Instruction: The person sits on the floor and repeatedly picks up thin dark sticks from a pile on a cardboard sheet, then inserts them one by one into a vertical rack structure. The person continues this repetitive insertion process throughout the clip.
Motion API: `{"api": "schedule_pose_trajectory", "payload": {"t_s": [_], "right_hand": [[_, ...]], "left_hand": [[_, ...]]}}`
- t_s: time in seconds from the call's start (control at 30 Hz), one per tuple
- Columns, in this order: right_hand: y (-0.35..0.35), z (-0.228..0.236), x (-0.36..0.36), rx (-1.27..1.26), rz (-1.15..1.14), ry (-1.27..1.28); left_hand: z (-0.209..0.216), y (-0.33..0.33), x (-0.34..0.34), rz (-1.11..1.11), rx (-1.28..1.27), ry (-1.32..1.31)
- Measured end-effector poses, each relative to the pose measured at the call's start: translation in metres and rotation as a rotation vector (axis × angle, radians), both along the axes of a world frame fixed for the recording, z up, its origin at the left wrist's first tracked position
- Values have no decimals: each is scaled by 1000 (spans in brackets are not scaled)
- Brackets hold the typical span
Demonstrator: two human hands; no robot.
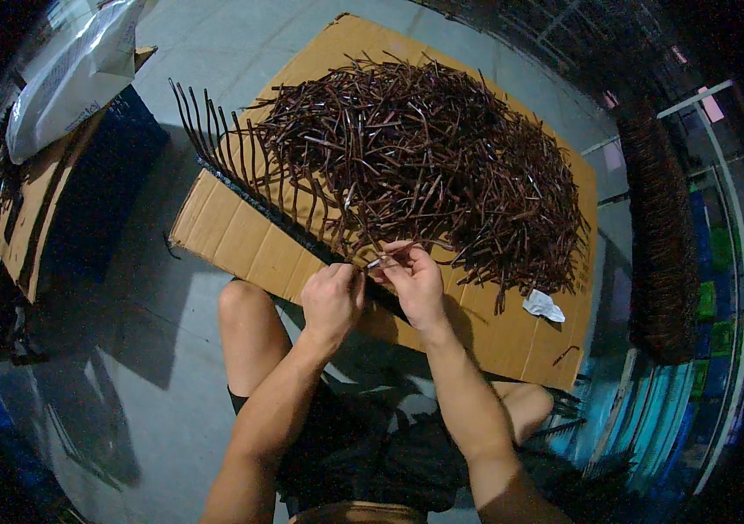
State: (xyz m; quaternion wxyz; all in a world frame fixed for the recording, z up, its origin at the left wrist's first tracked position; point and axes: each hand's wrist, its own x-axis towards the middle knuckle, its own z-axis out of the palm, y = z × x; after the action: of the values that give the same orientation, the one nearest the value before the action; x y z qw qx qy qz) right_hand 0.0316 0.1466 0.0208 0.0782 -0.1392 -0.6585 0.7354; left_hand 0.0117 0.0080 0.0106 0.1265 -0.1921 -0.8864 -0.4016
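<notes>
Head view: left hand (331, 297) and right hand (414, 281) pinching one thin brown stick (387, 259) beside the black strip (249, 199). Probably light, stiff, brittle. Best gripped near its lower end.

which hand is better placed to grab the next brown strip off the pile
Right, most likely. The right hand sits at the near edge of the pile of brown strips, its fingers already among them. The left hand is closed on the dark strip with upright prongs, steadying it.

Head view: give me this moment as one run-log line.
left hand: pinching dark strip | right hand: holding one brown stick | stick pile on cardboard sheet | person seated on floor
</notes>
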Motion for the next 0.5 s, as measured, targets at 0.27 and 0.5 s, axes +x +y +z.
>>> {"api": "schedule_pose_trajectory", "payload": {"t_s": [0.27, 0.5], "right_hand": [[-5, -2, 6, 135, -36, -1], [-6, 0, 6, 189, -7, -5]], "left_hand": [[4, -2, -1, -42, 26, -16], [4, -1, -1, -25, 55, -6]]}}
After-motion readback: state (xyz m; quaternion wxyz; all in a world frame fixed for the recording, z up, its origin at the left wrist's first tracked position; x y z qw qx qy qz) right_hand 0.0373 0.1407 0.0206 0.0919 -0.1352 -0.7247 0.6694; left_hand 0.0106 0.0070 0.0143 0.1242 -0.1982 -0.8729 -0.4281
